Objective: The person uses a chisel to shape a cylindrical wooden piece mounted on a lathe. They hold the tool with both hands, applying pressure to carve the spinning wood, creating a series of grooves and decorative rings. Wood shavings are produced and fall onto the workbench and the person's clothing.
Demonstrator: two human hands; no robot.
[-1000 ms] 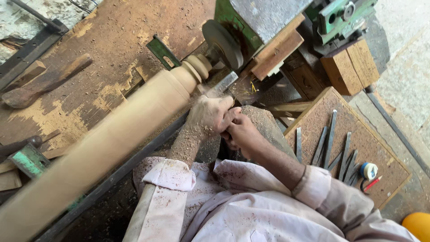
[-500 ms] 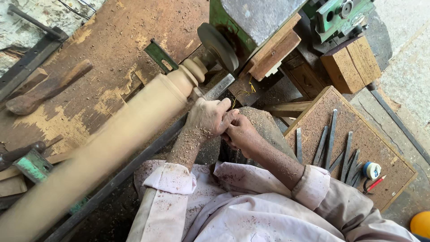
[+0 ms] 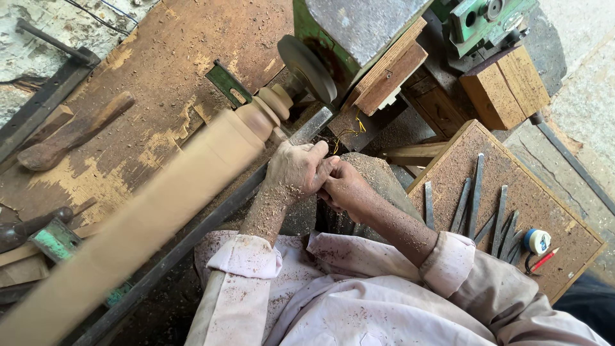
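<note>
Beside the lathe headstock, the left hand (image 3: 293, 172) and right hand (image 3: 343, 187) stay pressed together on a hidden tool (barely shifted) against the spinning wooden spindle (image 3: 160, 205), whose turned collar end (image 3: 272, 106) remains unchanged.
</note>
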